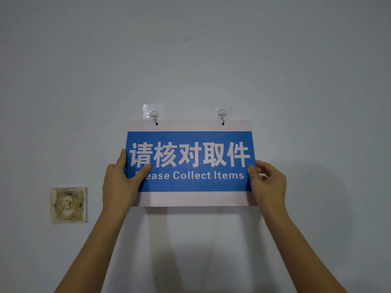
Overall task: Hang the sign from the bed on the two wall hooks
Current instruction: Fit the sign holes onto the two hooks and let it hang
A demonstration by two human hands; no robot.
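Note:
The sign point(191, 182) is a white board with a blue panel, white Chinese characters and the words "Please Collect Items". It lies flat against the wall, level. Its two top holes sit on the left hook point(154, 117) and the right hook point(222, 115), both clear adhesive hooks with metal prongs. My left hand point(120, 182) grips the sign's left edge, thumb across the blue front. My right hand point(267, 182) pinches the right edge, thumb on the front. The bed is out of view.
A stained, uncovered wall socket box point(68, 205) sits in the wall at lower left of the sign. The pale wall point(190, 49) fills the view, with small dark marks above.

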